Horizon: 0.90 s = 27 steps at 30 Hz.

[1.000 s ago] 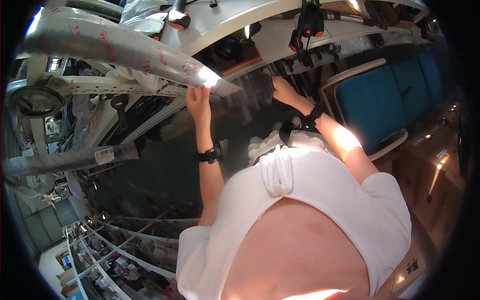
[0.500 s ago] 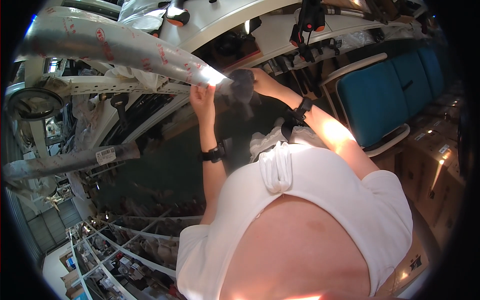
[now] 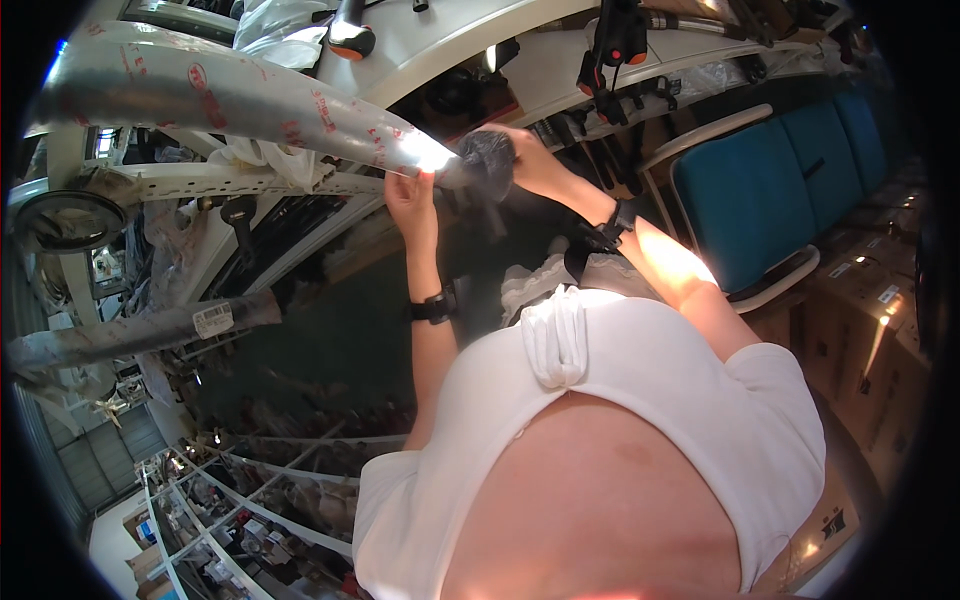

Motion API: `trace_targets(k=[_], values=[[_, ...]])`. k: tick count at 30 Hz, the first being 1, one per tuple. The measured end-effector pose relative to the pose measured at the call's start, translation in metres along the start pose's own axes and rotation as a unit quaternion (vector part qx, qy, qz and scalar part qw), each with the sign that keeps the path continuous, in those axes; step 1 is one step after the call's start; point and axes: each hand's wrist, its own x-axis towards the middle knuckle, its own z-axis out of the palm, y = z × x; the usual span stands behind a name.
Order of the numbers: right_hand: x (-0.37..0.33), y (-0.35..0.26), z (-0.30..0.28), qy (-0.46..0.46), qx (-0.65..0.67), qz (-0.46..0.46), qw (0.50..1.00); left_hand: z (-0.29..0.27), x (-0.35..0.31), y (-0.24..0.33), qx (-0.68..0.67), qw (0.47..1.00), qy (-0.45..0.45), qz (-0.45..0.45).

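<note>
A long tube [image 3: 240,105], grey under clear plastic printed in red, slants from the upper left to my hands. At its right end my left hand [image 3: 411,198] grips the lower edge, fingertips closed on the plastic under a bright patch of glare. Beyond that end a dark grey, crumpled bundle [image 3: 486,165] sticks out, partly blurred, its loose tail hanging down. My right hand [image 3: 528,160] is closed around the far side of this bundle; some of its fingers are hidden behind it. I cannot tell whether the bundle is joined to the tube.
Another wrapped tube [image 3: 150,330] lies lower left. A white workbench [image 3: 430,45] stands ahead, with orange-and-black tools [image 3: 352,40] on it. Blue seats [image 3: 745,200] are at the right, above cardboard boxes [image 3: 860,310]. Loaded shelves [image 3: 250,500] fill the lower left.
My right hand has shifted slightly and turned over the top of the dark bundle, which has swung a little. My left hand stays at the tube's end, moved slightly right.
</note>
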Motion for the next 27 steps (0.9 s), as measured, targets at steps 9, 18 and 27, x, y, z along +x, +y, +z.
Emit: trace_targets(k=[9,18,27], values=[[-0.015,-0.009,0.005,0.06,-0.023,-0.047,0.997,0.022,-0.003,-0.016,0.064,0.995,0.081,-0.014],[-0.023,-0.017,-0.009,0.083,-0.142,-0.084,0.983,0.039,0.001,-0.006,0.379,0.903,0.094,0.178],[-0.027,-0.013,-0.019,0.104,-0.14,-0.057,0.983,0.054,0.003,0.0,0.309,0.939,0.037,0.144]])
